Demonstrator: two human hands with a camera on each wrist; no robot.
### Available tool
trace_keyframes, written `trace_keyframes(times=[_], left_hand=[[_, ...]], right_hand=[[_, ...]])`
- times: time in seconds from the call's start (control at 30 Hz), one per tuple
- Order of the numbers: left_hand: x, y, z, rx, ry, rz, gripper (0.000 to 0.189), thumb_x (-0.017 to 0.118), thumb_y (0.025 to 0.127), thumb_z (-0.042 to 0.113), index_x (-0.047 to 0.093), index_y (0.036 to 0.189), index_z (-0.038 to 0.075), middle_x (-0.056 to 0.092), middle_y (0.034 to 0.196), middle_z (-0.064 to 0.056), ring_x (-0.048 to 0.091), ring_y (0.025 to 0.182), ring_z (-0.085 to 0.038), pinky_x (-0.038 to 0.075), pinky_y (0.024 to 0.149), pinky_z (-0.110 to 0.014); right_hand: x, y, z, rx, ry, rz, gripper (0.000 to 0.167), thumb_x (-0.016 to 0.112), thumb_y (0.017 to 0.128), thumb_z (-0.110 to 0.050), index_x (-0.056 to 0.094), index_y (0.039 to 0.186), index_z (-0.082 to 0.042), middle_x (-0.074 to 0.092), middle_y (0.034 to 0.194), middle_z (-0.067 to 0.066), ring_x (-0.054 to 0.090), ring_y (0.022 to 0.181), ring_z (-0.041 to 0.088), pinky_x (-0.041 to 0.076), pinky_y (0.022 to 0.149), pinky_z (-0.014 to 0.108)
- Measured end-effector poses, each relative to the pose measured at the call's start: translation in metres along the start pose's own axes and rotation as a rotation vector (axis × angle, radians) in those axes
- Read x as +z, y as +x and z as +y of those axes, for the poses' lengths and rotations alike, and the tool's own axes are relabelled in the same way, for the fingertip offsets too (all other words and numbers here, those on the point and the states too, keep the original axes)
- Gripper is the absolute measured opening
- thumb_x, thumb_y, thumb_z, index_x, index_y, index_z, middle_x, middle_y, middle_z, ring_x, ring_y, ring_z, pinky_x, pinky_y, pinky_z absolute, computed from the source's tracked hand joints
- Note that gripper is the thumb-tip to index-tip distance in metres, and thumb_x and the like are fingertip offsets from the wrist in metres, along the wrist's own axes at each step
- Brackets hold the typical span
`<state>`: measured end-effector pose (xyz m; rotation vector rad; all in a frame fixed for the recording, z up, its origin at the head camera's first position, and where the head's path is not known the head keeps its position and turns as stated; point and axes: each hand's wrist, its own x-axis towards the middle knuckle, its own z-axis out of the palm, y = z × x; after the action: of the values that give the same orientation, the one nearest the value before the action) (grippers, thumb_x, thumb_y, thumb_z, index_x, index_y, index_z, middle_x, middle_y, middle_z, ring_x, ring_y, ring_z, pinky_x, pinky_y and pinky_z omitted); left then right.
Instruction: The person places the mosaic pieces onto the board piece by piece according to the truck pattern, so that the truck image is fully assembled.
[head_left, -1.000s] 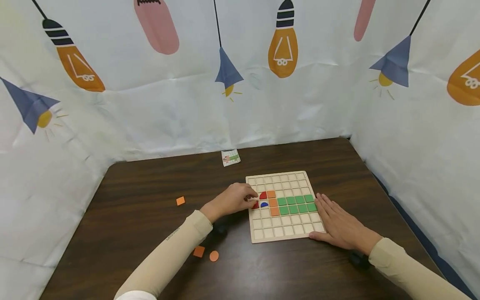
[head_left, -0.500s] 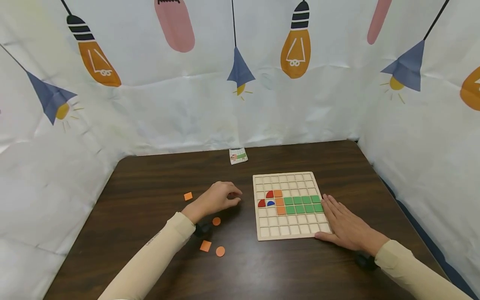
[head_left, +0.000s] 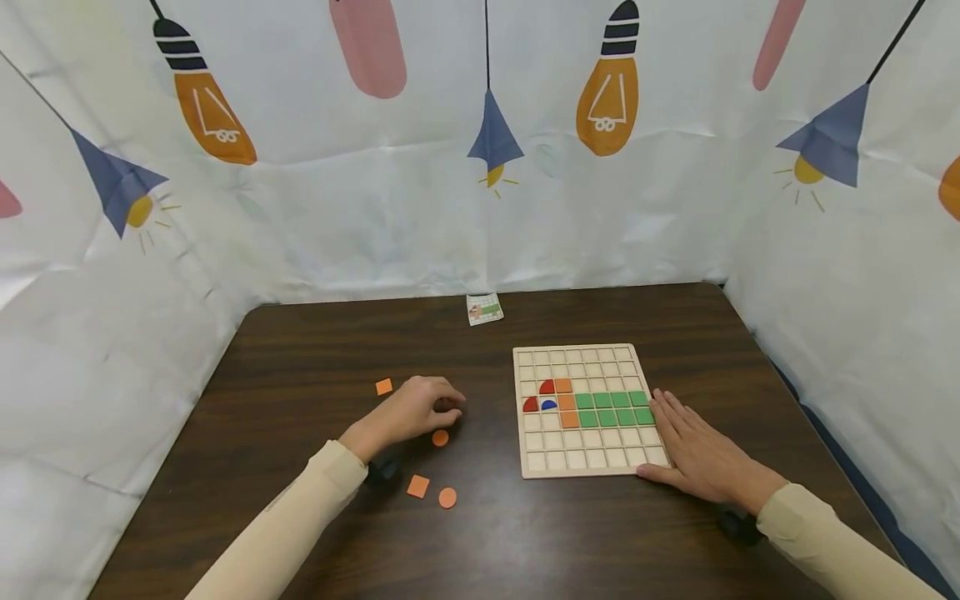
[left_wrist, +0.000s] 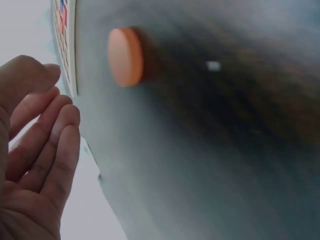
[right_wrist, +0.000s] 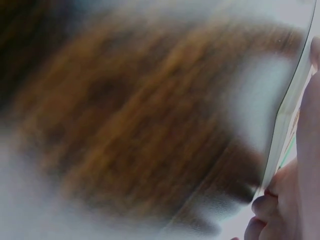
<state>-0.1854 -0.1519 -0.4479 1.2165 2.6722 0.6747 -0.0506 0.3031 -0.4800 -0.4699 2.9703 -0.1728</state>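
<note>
A wooden grid board (head_left: 555,463) lies on the table. It bears two rows of green squares (head_left: 602,408), a column of orange squares (head_left: 567,402), red quarter-round pieces (head_left: 531,404) and a blue half-round piece (head_left: 549,404). My right hand (head_left: 701,454) rests with straight fingers along the board's right edge. To the left of the board, my left hand (head_left: 408,412) hovers with loosely bent fingers and holds nothing. Just below its fingers lies an orange disc (head_left: 440,437), large in the left wrist view (left_wrist: 125,56).
Another orange disc (head_left: 447,498) and an orange square tile (head_left: 418,486) lie nearer the front. A second orange tile (head_left: 384,387) is behind the left wrist. At the table's back edge lies a small printed card (head_left: 484,309). A patterned white cloth (head_left: 360,217) hangs behind the table.
My left hand has left the red piece at the board's left side and drawn back leftward, above the orange disc. The right hand stays at the board's edge. The head view has shifted slightly.
</note>
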Motion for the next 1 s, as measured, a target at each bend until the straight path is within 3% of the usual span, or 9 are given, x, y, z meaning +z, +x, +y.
trace_keyframes(times=[0.43,0.7,1.0], left_hand=[[0.001,-0.026,-0.011,-0.052,-0.035,-0.015,0.024,0.073,0.096,0.021,0.078,0.117,0.010,0.076,0.111,-0.001,0.072,0.094,-0.013,0.060,0.082,-0.028],[-0.011,-0.045,-0.031,-0.091,-0.013,0.098,0.025,0.077,0.093,0.019,0.078,0.116,0.010,0.077,0.110,-0.002,0.070,0.092,-0.015,0.060,0.080,-0.030],[-0.022,-0.062,-0.059,-0.152,0.019,0.214,0.031,0.081,0.089,0.014,0.077,0.119,0.008,0.076,0.111,-0.005,0.073,0.094,-0.021,0.062,0.081,-0.040]], right_hand=[[0.001,-0.001,-0.001,-0.006,-0.010,0.016,0.107,0.055,0.094,-0.072,0.026,0.161,0.006,0.024,0.169,0.028,0.028,0.156,0.048,0.033,0.121,0.063],[0.001,-0.001,-0.001,-0.012,-0.009,0.019,0.107,0.055,0.094,-0.072,0.025,0.161,0.006,0.024,0.169,0.028,0.028,0.155,0.048,0.034,0.120,0.063],[0.001,-0.001,-0.003,-0.013,-0.006,0.016,0.106,0.055,0.094,-0.072,0.025,0.161,0.006,0.024,0.169,0.028,0.028,0.156,0.048,0.033,0.121,0.064]])
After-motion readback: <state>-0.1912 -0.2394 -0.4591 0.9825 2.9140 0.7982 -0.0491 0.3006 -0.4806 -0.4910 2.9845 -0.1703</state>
